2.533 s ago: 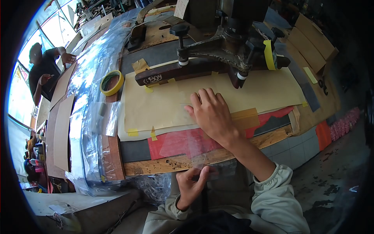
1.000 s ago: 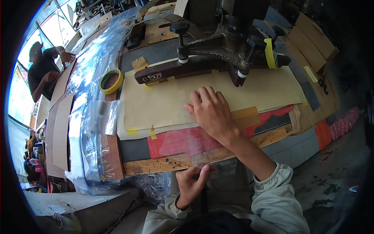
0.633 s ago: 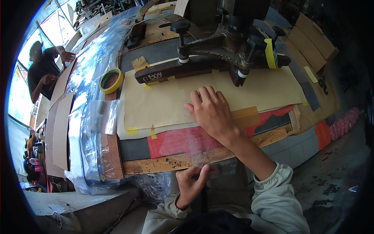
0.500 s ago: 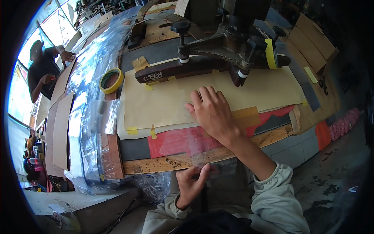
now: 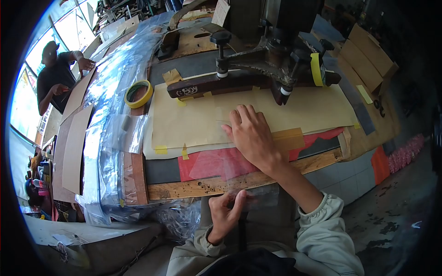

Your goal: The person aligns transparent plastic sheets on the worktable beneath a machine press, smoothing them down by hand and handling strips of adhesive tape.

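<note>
1. Our right hand [image 5: 252, 138] lies palm down on the pale sheet [image 5: 184, 124], with its fingers loosely bent and not gripping. The flat contact seems meant to steady what is beneath; we cannot tell how hard it presses.

2. Our left hand [image 5: 223, 212], between six and seven o'clock from the right, is curled with its thumb raised. It appears to pinch the clear film [image 5: 264, 198] just off the wooden edge [image 5: 184, 189]; the exact grip is hard to see. Holding it there probably lets us control the loose end.

3. The film runs from that pinch over the red sheet [image 5: 205, 163] towards the right hand. Its far end is too transparent to trace.

4. At twelve o'clock from the right hand, the dark bar [image 5: 198, 88] lies across the pale sheet, under the metal frame [image 5: 258, 60], probably as a weight or clamp.

5. Yellow tape bits [image 5: 161, 150] sit on the sheet's near edge, perhaps fastening it. The tape roll [image 5: 142, 103], between nine and ten o'clock, seems placed within reach.

6. Farther out, also between nine and ten, a person [image 5: 56, 83] stands beside cardboard [image 5: 77, 152].
</note>
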The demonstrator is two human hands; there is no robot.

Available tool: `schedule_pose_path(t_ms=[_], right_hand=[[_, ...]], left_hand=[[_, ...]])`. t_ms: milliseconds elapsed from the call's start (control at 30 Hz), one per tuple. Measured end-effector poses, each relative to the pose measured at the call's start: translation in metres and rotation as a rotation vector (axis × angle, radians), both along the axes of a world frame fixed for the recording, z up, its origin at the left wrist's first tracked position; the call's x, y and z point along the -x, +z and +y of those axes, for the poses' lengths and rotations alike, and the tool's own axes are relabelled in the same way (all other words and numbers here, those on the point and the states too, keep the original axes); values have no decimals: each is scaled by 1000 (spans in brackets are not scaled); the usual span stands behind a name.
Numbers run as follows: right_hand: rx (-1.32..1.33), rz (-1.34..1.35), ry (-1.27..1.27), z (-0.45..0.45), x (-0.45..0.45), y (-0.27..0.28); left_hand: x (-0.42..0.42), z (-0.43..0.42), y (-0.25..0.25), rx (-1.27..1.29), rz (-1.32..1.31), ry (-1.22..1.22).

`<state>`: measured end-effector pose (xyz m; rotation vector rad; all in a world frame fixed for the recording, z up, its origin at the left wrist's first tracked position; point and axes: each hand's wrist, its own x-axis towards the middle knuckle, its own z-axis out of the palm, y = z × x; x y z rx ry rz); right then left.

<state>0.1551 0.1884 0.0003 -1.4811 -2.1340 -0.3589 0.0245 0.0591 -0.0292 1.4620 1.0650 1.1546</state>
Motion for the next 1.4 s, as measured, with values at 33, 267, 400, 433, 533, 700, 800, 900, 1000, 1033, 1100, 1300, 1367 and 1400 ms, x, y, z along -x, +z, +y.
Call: schedule_pose_path(t_ms=[33,267,400,433,533,700,800,900,1000,1033,1100,1300,1367,1400], right_hand=[[-6,-20,-3,0,0,-1],[86,-19,5,-11,4,10],[155,-1,31,-46,2,20],[178,56,62,-56,-3,23],[275,248,115,-63,-23,27],[127,259,71,-33,-45,15],[113,48,59,-20,-45,9],[163,-121,5,-18,-44,24],[324,64,122,-10,-53,46],[393,185,191,-4,-59,55],[594,325,259,4,-71,91],[915,496,443,13,-86,159],[947,493,446,13,-85,167],[956,491,439,13,-84,170]], left_hand=[[0,0,2,46,-40,2],[9,-13,19,81,-148,-62],[17,-29,25,-59,-62,-177],[20,-34,21,-115,-31,-220],[22,-57,-2,-222,60,-215],[22,-78,-19,-164,139,-176],[24,-85,-29,-110,183,-152],[25,-87,-36,-63,220,-108],[25,-86,-43,-48,221,-74],[25,-85,-45,-56,225,-78],[27,-81,-49,-45,253,-87],[31,-55,-75,-130,288,-23],[29,-46,-75,-179,242,-8],[30,-45,-76,-183,258,-15]])
